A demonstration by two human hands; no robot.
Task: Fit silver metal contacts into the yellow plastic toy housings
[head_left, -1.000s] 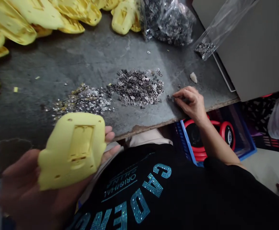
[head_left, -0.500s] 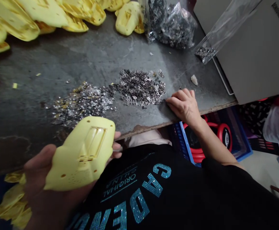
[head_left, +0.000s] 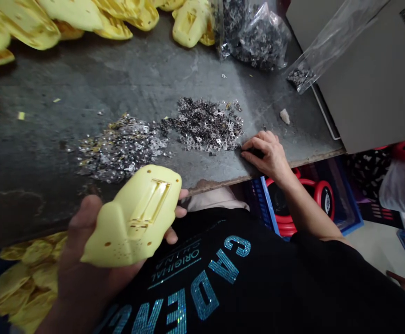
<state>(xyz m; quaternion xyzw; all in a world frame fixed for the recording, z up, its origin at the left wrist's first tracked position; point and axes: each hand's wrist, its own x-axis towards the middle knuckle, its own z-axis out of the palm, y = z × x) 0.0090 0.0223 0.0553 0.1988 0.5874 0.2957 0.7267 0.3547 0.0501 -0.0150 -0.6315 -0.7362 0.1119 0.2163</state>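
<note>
My left hand (head_left: 94,241) grips a yellow plastic shell (head_left: 119,227) with a battery recess, screw holes and a patch of tiny perforations facing up. Its thumb is on one side and the fingertips curl round the other. On the grey tabletop, my right hand (head_left: 267,153) rests with thumb and index finger brought together beside a heap of dark metal contact plates (head_left: 209,125). Whether anything is between those fingertips is hidden. A second heap of shiny metal contact pieces (head_left: 122,148) lies to the left, just beyond the yellow shell.
More yellow shells (head_left: 73,14) are piled along the back left, with others below the table edge (head_left: 31,283). Clear bags of metal parts (head_left: 258,39) stand at the back beside a grey box (head_left: 373,83). A blue crate (head_left: 349,195) holding red-rimmed items is below right.
My left hand has moved right with the yellow shell and tilted it slightly. My right hand stays by the dark heap, its thumb and index finger now more clearly pinched.
</note>
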